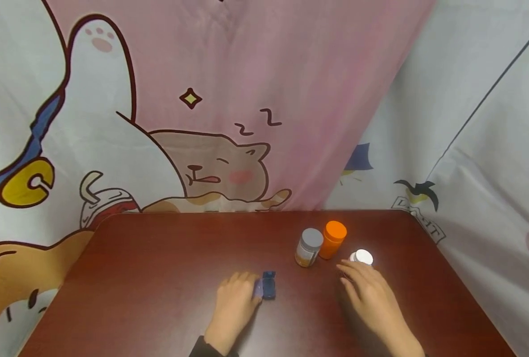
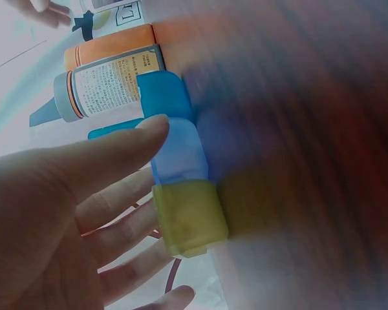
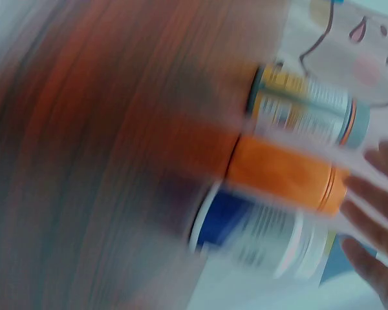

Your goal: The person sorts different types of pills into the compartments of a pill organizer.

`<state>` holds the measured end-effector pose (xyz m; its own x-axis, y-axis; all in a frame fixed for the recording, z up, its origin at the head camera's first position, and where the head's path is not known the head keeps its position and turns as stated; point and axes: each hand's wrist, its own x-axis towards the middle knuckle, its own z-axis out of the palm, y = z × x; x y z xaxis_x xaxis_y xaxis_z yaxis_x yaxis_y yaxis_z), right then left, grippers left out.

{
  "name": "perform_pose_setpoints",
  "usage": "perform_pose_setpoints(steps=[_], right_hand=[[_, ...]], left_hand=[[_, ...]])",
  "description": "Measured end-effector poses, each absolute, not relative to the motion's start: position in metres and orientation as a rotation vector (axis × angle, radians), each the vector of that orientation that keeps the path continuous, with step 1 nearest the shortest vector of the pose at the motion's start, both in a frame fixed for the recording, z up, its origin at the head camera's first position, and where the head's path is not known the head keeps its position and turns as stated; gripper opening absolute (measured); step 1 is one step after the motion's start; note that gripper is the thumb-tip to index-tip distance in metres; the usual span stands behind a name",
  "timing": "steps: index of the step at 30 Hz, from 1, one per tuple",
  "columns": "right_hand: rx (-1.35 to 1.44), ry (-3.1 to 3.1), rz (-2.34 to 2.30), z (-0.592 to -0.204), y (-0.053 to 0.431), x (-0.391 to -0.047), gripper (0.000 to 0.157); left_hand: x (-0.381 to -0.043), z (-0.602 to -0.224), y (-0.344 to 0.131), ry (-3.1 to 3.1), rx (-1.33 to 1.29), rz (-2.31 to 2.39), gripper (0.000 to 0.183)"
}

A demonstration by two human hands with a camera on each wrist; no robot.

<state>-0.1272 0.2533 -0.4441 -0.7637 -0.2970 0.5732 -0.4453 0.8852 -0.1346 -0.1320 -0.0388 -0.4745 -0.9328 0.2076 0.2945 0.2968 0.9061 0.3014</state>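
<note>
My left hand [image 1: 236, 300] is at the small pill organizer [image 1: 268, 287] on the table, thumb on one side and fingers behind it. Blue, pale violet-blue and yellow-green compartments [image 2: 191, 216] show in the left wrist view, and a blue lid [image 2: 114, 129] sticks up beyond the thumb. My right hand [image 1: 373, 292] reaches toward the white-capped bottle [image 1: 362, 257] with fingers loosely extended, partly covering it in the head view. In the right wrist view this bottle [image 3: 252, 232] has a blue and white label, and the fingers [image 3: 365, 203] are around the level of the caps.
Left of the white-capped bottle stand an orange bottle [image 1: 332, 243] and a grey-lidded bottle [image 1: 308, 250], close together on the dark red-brown table [image 1: 166, 258]. A printed curtain [image 1: 229, 74] hangs right behind the table's far edge and along its right side.
</note>
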Motion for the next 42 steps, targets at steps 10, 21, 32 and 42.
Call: perform_pose_setpoints(steps=[10, 21, 32, 42], right_hand=[[0.268, -2.745, 0.286, -0.451, 0.294, -0.150, 0.058], [0.084, -2.667, 0.360, -0.442, 0.263, -0.143, 0.040], [0.347, -2.676, 0.401, -0.432, 0.166, -0.088, 0.036], [0.517, -2.549, 0.455, -0.430, 0.131, -0.077, 0.038]], left_hand=[[-0.124, -0.467, -0.041, -2.831, -0.377, -0.524, 0.053], [-0.103, -0.447, -0.028, -2.767, -0.481, -0.678, 0.047], [-0.082, -0.460, -0.007, -2.921, -0.488, -0.864, 0.069], [-0.086, -0.459, -0.026, -2.822, -0.557, -1.236, 0.060]])
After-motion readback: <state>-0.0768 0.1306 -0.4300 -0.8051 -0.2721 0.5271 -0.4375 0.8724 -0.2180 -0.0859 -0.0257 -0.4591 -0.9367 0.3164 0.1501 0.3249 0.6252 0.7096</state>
